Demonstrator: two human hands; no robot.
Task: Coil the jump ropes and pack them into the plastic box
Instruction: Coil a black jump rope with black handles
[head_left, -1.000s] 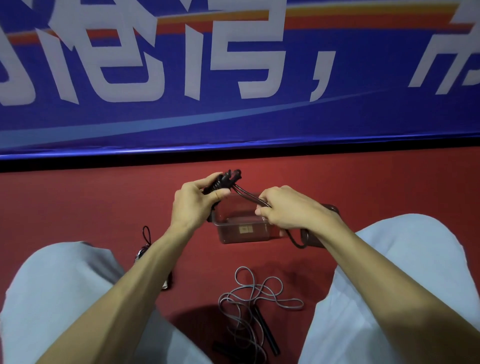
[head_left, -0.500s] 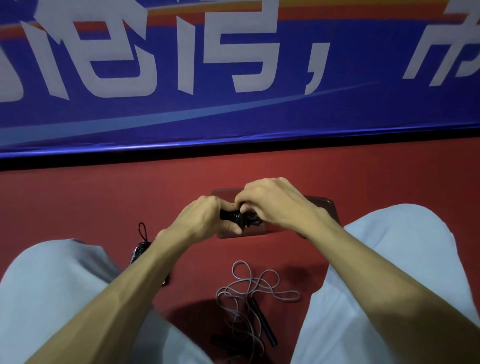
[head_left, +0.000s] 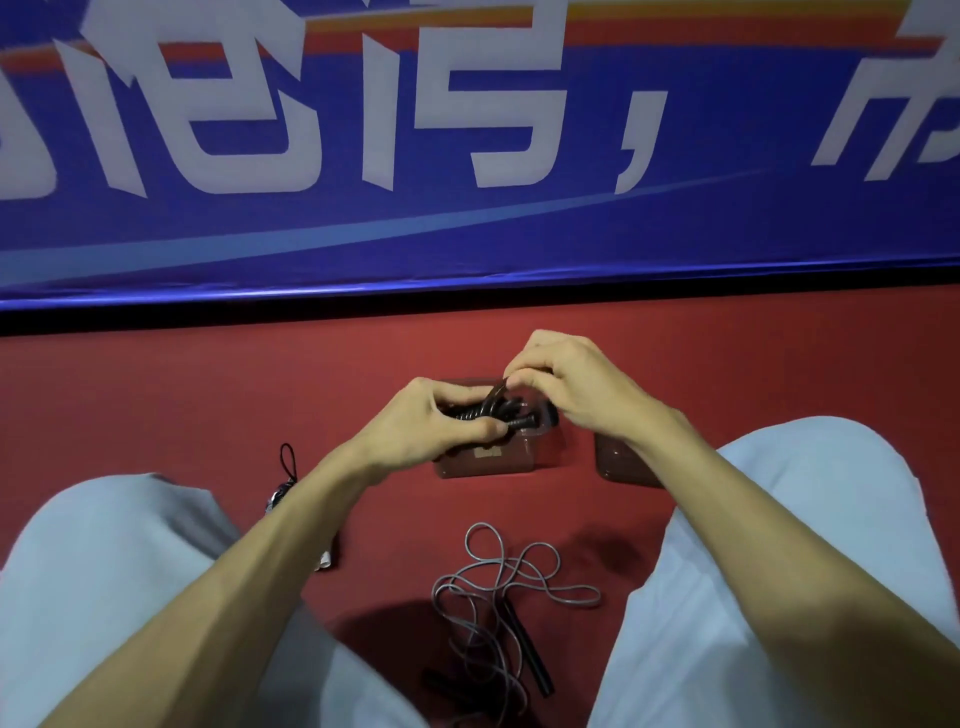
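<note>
Grip, head view: left hand (head_left: 431, 428) is curled round the coiled black jump rope (head_left: 493, 411), thumb underneath. Right hand (head_left: 579, 387) pinches a cord strand at the top of the bundle. Bundle is held just above the clear plastic box (head_left: 485, 462) on the red floor (head_left: 208, 395). Second clear piece (head_left: 621, 465) sits right of the box, partly behind the right wrist. Loose grey jump rope (head_left: 511, 574) lies tangled on the floor between the knees, near the box. Small corded item (head_left: 287, 467) by the left knee, can't tell what.
</note>
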